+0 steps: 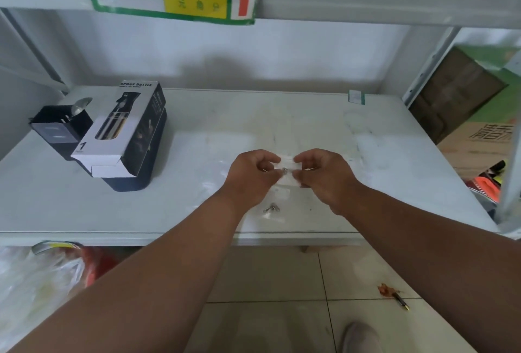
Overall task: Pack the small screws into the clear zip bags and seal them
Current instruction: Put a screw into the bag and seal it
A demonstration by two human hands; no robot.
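Fingers [277,172] of my left hand [251,175] and my right hand [324,175] are curled and pinch a small clear zip bag [287,168] from either side, holding it just above the white counter [197,211]. Between the two sets of fingertips I can see small screws [284,170] as a glint of metal at the bag; I cannot tell whether they are fully inside it. Nearer to me on the counter lies another clear bag [272,209] with metal pieces in it, flat and untouched. Far to the left stands a spray bottle box [121,130], leaning on a dark case [146,161], with a black box [60,130] holding a spoon [80,106] beside it. A pen [400,300] lies on the tiled floor below.
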